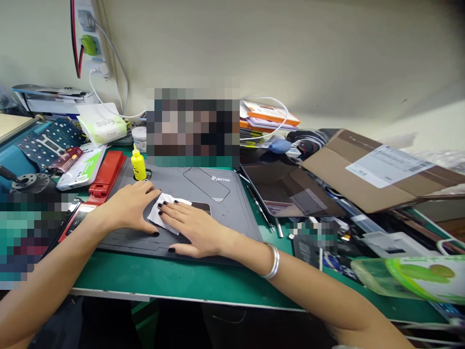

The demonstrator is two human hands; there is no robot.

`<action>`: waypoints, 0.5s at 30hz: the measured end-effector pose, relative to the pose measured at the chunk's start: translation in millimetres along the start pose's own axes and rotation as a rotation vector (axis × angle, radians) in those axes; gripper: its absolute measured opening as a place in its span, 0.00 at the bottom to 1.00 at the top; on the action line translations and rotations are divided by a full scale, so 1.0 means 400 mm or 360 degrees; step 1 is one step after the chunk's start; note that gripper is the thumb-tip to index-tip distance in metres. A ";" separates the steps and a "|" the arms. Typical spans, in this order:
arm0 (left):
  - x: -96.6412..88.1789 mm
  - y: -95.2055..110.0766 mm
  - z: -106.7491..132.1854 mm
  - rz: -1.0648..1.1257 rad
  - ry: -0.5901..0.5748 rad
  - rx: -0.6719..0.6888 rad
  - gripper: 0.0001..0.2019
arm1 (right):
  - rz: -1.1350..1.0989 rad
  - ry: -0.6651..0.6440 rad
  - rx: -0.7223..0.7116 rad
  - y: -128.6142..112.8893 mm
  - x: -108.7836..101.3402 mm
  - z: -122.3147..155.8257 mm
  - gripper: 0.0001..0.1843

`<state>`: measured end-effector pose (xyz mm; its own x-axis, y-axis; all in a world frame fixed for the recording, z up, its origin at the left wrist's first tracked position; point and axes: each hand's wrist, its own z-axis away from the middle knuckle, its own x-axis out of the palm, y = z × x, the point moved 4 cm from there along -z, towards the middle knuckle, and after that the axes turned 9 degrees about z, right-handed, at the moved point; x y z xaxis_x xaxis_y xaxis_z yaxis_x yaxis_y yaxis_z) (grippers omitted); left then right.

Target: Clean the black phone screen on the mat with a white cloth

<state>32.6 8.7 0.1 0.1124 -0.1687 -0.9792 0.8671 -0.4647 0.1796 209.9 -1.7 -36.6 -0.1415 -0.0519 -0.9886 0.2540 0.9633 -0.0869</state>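
A white tissue [170,199] lies over part of a dark, glossy flat panel [202,207] that looks like a phone screen, on the grey work mat [232,223]. My right hand [196,228] rests flat on the tissue, fingers stretched out and thumb apart. At the tissue's left end is my left hand [129,206], open, with thumb and fingers spread around that end; whether its fingertips touch the panel is hard to tell. Behind the left hand stands a small yellow bottle [138,165] with a pointed nozzle.
A red hinged tool [109,174] lies left of the mat, near a tissue pack [101,125]. To the right are a dark glass screen [286,186], several thin tools [259,206], an open cardboard box [337,169] and a green-and-white bag [417,276]. A blurred-out patch covers the back middle.
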 end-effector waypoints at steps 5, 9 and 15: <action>0.000 -0.001 0.000 -0.0011 -0.0018 -0.0016 0.38 | 0.0025 -0.0009 0.0011 0.016 0.000 -0.001 0.40; 0.000 -0.004 0.000 0.0010 -0.0004 -0.0011 0.39 | 0.0029 -0.0019 0.0086 0.016 -0.002 0.001 0.39; 0.002 -0.009 -0.003 -0.0063 -0.0034 0.0004 0.37 | 0.0022 -0.0008 0.0172 -0.007 -0.004 0.006 0.42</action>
<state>30.2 11.5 -1.6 0.0676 -0.1685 -0.9834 0.8694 -0.4737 0.1409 211.7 -4.9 -35.1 -0.1327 -0.0405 -0.9903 0.3576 0.9299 -0.0860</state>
